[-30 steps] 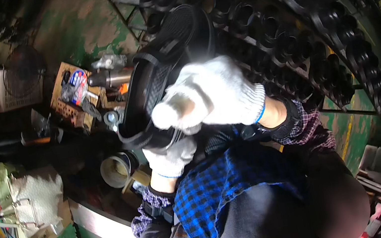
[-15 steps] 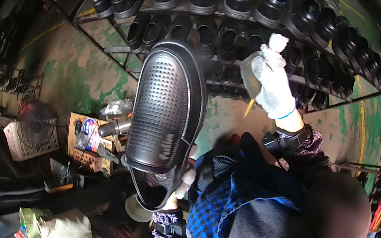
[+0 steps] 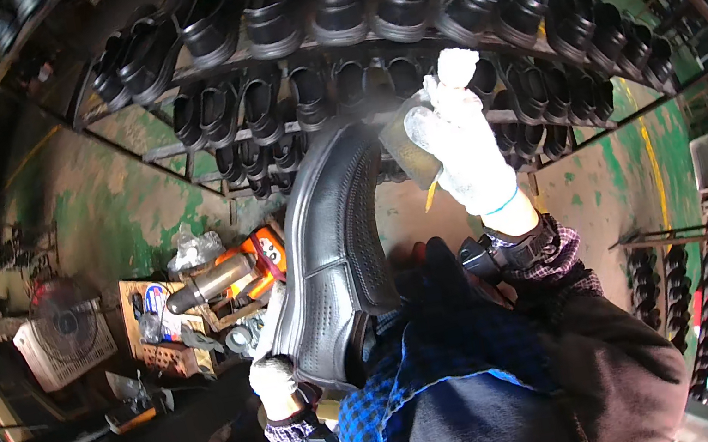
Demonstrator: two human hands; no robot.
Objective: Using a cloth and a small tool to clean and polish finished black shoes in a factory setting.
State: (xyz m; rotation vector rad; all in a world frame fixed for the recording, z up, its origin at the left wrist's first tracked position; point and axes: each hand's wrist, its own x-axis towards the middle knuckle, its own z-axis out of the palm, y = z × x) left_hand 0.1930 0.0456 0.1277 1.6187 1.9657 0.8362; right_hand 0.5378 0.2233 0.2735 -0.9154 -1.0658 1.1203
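left hand [image 3: 274,379] grips the heel of a black shoe [image 3: 334,257]; right hand [image 3: 459,140] pinches a pale cloth [image 3: 411,138]. wall rack [image 3: 532,51] holds rows of black shoes.

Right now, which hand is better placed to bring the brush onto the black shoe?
Probably the right hand: it holds the brush raised beside the toe of the black shoe. The left hand is occupied, gripping the shoe at its heel end, so it looks best left supporting.
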